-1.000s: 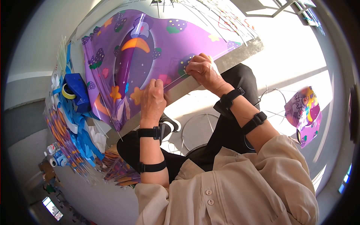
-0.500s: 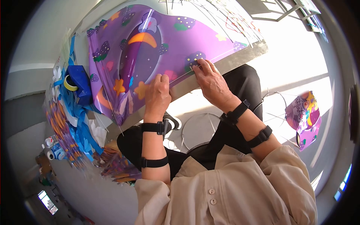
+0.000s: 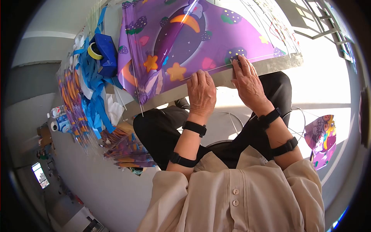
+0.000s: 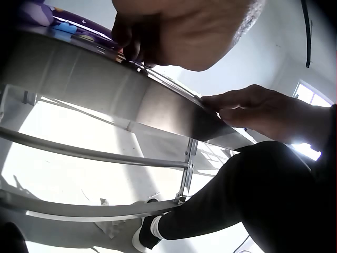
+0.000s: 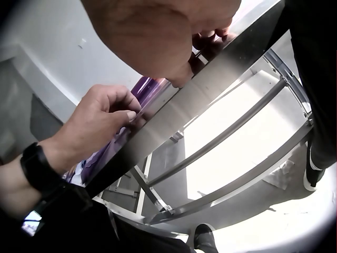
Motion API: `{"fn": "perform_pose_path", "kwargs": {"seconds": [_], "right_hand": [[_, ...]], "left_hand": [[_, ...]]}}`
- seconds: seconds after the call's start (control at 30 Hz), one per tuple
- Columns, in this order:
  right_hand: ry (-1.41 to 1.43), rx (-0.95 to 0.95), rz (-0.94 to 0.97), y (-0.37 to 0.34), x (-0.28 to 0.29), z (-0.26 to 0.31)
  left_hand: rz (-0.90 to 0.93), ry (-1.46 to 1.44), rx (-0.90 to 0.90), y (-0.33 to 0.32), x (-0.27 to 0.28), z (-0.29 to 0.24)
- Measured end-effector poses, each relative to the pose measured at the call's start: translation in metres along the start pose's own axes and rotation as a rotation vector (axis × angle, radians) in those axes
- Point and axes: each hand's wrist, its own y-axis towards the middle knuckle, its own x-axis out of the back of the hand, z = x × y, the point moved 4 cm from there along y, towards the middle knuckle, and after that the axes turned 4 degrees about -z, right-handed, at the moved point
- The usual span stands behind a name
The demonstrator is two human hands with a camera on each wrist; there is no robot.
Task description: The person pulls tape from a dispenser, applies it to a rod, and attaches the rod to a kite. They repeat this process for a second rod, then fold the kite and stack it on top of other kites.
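A large purple printed sheet (image 3: pixel 216 34), with a moon, stars and strawberries on it, lies over the near part of a table. Thin pale rods (image 3: pixel 266 57) run along its near edge. My left hand (image 3: pixel 201 94) is at that edge, pinching it between bent fingers and a thumb that is hidden from above. In the right wrist view, the left thumb and forefinger (image 5: pixel 131 108) meet at the purple border. Farther right, my right hand (image 3: pixel 249 83) rests straight fingers on the edge beside a dark strawberry print, thumb spread apart.
Left of the sheet stand a blue tape dispenser (image 3: pixel 105 54) with a yellow roll and a heap of blue strips (image 3: pixel 91 106). More thin rods (image 3: pixel 272 27) lie at the back right. The metal table edge (image 5: pixel 174 105) runs just above my knees. A printed purple piece (image 3: pixel 321 139) is at right.
The head view has shifted, so the sheet sits higher and farther right. My left fingers have unfolded from a tight fist, and my right fingers have straightened out over the edge.
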Motion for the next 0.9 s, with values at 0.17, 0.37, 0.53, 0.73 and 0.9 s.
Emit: {"fn": "perform_pose_path", "kwargs": {"seconds": [0.17, 0.37, 0.53, 0.73, 0.9], "right_hand": [[0.003, 0.007, 0.015, 0.0, -0.002, 0.001], [0.067, 0.001, 0.028, 0.0, -0.002, 0.0], [0.038, 0.02, 0.054, 0.001, 0.005, 0.012], [-0.004, 0.009, 0.094, 0.002, 0.002, 0.017], [-0.034, 0.017, 0.121, 0.003, 0.002, 0.02]], "left_hand": [[0.031, -0.081, 0.074, -0.018, 0.004, -0.004], [0.034, -0.153, 0.094, -0.019, 0.0, -0.003], [0.028, -0.171, 0.058, -0.02, -0.001, 0.0], [-0.021, -0.316, 0.072, -0.018, 0.007, 0.01], [-0.514, -0.361, 0.33, -0.004, 0.063, 0.124]]}}
